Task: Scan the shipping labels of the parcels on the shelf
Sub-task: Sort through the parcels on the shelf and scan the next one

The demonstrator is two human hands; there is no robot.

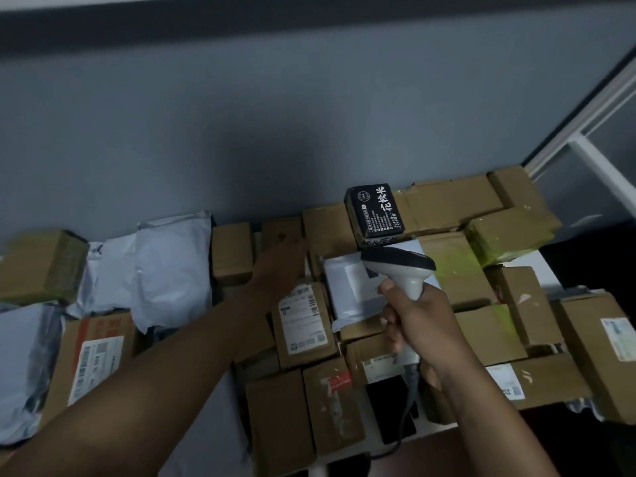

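The parcels cover the shelf [547, 261] in front of me, brown boxes mostly, with grey mailer bags [165, 270] at the left. A labelled box [304, 325] lies near the middle, its label [303, 321] face up. Just right of it sits a white mailer [351, 287] under the nose of the scanner [399, 266]. My right hand [418, 327] grips the scanner's handle, fingers [390, 325] wrapped round it, head aimed at the far boxes beside the black carton [375, 210]. My left hand [275, 266] reaches toward a far brown box [282, 232], fingers extended; whether they touch it I cannot tell. I judge I am mid-round, choosing the next parcel. Next I must expose a label and level the beam on its barcode.
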